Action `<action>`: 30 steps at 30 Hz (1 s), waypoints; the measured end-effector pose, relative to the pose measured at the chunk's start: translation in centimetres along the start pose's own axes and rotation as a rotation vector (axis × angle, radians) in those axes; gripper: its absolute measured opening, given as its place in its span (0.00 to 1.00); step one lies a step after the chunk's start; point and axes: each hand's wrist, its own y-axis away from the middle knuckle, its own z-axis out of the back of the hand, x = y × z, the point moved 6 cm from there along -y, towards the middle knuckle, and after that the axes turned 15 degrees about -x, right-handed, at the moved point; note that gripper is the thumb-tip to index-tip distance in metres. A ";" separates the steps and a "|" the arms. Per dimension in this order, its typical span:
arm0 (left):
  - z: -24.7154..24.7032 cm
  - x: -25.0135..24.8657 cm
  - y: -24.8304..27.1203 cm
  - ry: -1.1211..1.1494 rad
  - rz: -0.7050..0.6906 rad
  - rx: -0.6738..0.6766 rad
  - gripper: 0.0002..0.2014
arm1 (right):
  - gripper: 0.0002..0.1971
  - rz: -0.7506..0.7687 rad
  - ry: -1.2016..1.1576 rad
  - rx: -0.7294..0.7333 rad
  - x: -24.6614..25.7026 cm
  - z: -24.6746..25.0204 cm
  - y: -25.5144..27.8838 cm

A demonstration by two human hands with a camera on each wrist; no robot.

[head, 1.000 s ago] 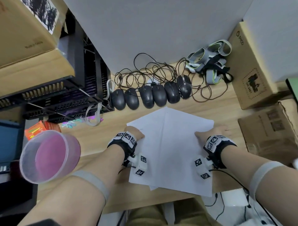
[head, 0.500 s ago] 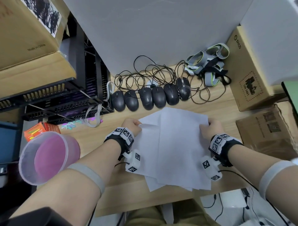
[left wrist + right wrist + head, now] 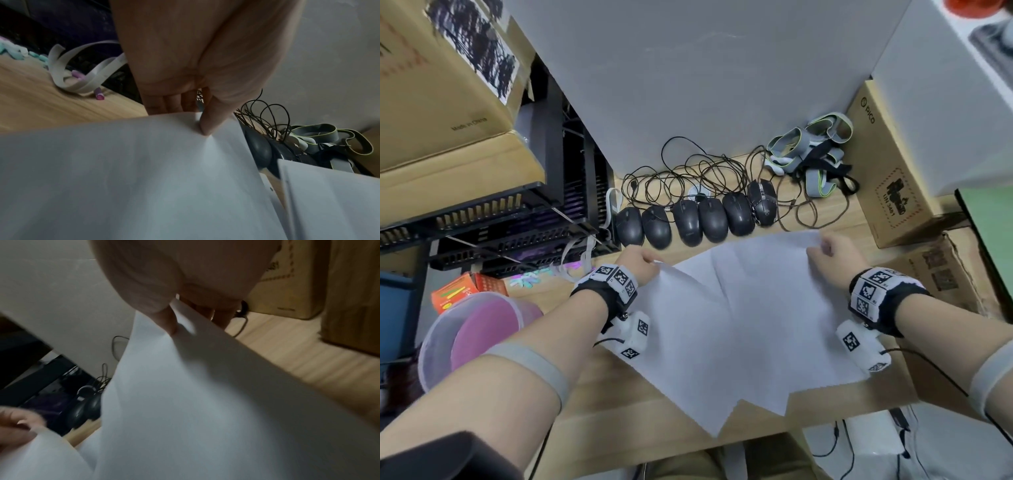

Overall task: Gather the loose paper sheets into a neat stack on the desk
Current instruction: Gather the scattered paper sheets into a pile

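Several white paper sheets (image 3: 750,322) hang fanned and uneven above the wooden desk (image 3: 619,397), lower corners pointing at the near edge. My left hand (image 3: 643,263) pinches the left top corner of the sheets (image 3: 164,170), thumb on top and fingers under. My right hand (image 3: 828,253) pinches the right top corner of the sheets (image 3: 205,394) the same way. In the right wrist view my left hand (image 3: 18,426) shows at the lower left holding its corner. The sheets' edges are not lined up.
A row of black computer mice (image 3: 698,222) with tangled cables (image 3: 688,178) lies just behind the paper. Grey straps (image 3: 811,154) and cardboard boxes (image 3: 893,178) stand at the right. A black rack (image 3: 517,222) and a pink-lidded tub (image 3: 479,335) sit at the left.
Both hands went from pressing on the flat sheets to pinching their far corners and lifting them off the desk; the sheets now hang and have shifted toward the mice.
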 end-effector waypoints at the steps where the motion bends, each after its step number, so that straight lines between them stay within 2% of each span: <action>1: 0.1 0.2 -0.2 -0.023 0.002 -0.005 0.13 | 0.08 0.029 -0.019 -0.017 0.5 0.4 0.0; 2: 0.2 0.4 -0.4 -0.052 0.016 -0.012 0.12 | 0.10 0.056 -0.054 -0.065 1.1 0.9 0.1; 5: 0.6 0.8 -0.7 -0.140 0.078 -0.039 0.12 | 0.07 0.058 -0.195 -0.294 3.3 3.2 0.4; 7: 0.8 1.0 -0.6 -0.174 0.109 -0.027 0.10 | 0.11 0.063 -0.325 -0.357 5.3 4.1 0.7; 9: 0.5 0.7 -0.6 -0.155 0.118 0.004 0.07 | 0.13 0.037 -0.441 -0.313 6.9 3.8 0.7; 11: -0.1 -0.2 -0.7 -0.115 0.077 0.054 0.08 | 0.13 0.005 -0.461 -0.214 8.1 2.4 0.9; 15: -0.4 -4.1 -0.3 0.041 -0.037 0.145 0.04 | 0.10 -0.044 -0.381 0.010 8.7 -2.4 2.7; 20: -1.2 -6.1 0.0 0.181 -0.083 0.175 0.11 | 0.05 -0.048 -0.223 0.191 6.2 -8.6 4.5; 23: -1.5 -6.0 0.5 0.263 -0.071 0.203 0.13 | 0.08 -0.058 -0.233 0.222 5.4 -10.8 5.2; 26: -1.2 -4.9 0.8 0.301 -0.034 0.173 0.14 | 0.16 -0.125 -0.253 0.170 4.4 -11.1 5.1; 30: -0.4 -0.7 0.7 0.315 0.210 0.058 0.11 | 0.21 -0.166 -0.186 0.074 1.9 -9.7 4.3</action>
